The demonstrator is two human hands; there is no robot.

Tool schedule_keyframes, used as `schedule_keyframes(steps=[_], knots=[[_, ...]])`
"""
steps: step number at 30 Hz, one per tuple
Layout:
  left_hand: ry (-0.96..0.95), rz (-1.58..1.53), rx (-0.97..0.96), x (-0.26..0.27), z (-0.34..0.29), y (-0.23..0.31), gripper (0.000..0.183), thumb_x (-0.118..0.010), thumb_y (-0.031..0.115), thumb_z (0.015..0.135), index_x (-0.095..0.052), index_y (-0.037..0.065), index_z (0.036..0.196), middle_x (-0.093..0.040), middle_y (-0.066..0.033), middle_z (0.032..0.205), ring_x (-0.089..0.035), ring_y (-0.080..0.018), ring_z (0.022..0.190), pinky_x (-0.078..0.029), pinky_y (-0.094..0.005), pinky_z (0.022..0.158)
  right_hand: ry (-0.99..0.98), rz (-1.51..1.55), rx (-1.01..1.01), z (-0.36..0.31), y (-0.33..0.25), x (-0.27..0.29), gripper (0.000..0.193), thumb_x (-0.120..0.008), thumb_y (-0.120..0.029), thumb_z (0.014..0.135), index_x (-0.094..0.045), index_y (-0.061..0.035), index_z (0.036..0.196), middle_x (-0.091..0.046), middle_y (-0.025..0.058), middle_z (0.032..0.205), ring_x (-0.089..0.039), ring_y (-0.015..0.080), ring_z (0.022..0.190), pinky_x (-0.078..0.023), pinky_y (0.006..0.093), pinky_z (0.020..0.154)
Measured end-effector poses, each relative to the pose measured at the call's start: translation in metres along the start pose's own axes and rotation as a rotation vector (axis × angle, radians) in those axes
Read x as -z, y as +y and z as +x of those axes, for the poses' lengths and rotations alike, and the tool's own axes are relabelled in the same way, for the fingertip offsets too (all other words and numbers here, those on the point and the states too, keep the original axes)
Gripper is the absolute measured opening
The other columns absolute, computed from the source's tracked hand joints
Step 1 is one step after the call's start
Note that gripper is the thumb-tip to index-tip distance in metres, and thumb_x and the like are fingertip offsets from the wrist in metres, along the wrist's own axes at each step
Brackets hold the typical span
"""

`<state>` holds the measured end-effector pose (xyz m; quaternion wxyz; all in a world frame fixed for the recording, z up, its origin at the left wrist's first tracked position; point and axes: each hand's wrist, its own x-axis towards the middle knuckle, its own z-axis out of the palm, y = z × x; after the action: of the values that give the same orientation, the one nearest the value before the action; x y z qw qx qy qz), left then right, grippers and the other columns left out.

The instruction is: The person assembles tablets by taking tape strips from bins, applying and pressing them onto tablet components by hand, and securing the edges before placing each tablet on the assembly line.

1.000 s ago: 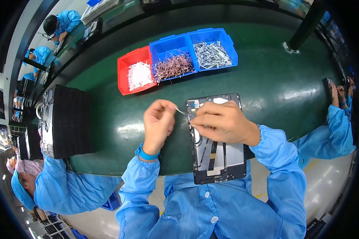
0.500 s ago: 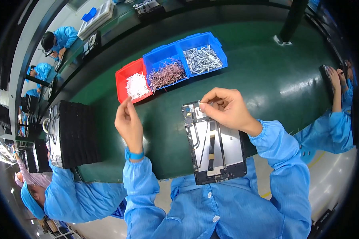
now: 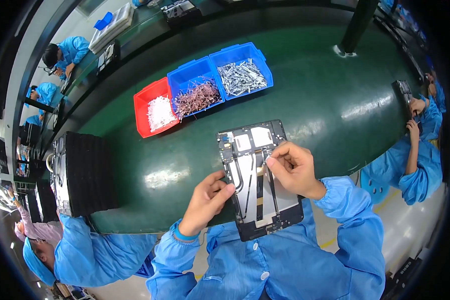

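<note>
Open tablet chassis (image 3: pixel 259 180) being worked at the bench's near edge.

The chassis is being steadied at its left side by the left hand (image 3: pixel 208 197), which has come back from the red bin (image 3: pixel 144 114) with fingers curled; whether a part is being held cannot be told. A thin cable is being pinched by the right hand (image 3: pixel 293 169), suggesting fitting is resuming. Two blue bins (image 3: pixel 220 65) are sitting beyond.

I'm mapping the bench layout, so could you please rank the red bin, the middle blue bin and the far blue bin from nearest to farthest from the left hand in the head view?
From the left hand:
1. red bin, up and left.
2. middle blue bin, beside it.
3. far blue bin, rightmost.
</note>
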<state>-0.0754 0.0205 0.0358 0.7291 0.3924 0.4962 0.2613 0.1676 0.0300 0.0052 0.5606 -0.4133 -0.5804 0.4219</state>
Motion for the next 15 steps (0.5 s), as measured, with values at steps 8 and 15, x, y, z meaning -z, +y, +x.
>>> schedule_keyframes(steps=[8,15], knots=[[-0.095,-0.177,-0.013,-0.039,0.025,0.004,0.04,-0.063,0.031,0.094,-0.059,0.002,0.12,-0.067,-0.0013,0.094,-0.064,-0.0057,0.074,-0.046,-0.0185,0.051,0.059,0.146,-0.126,-0.007,0.002,0.003,0.006,-0.065,0.0,0.089,-0.059,0.0014,0.087,-0.058,-0.003,0.069,-0.046,-0.0031,0.056,-0.032,0.0152,0.047],[-0.074,-0.197,-0.045,-0.033,0.03,0.001,0.041,-0.062,0.036,0.094,-0.062,0.002,0.117,-0.068,-0.0051,0.098,-0.065,-0.0093,0.083,-0.051,-0.0237,0.067,0.108,0.24,-0.122,-0.005,0.0,-0.001,0.006,-0.063,0.001,0.091,-0.057,0.0012,0.091,-0.059,0.0005,0.071,-0.051,0.001,0.055,-0.037,0.0175,0.046]])
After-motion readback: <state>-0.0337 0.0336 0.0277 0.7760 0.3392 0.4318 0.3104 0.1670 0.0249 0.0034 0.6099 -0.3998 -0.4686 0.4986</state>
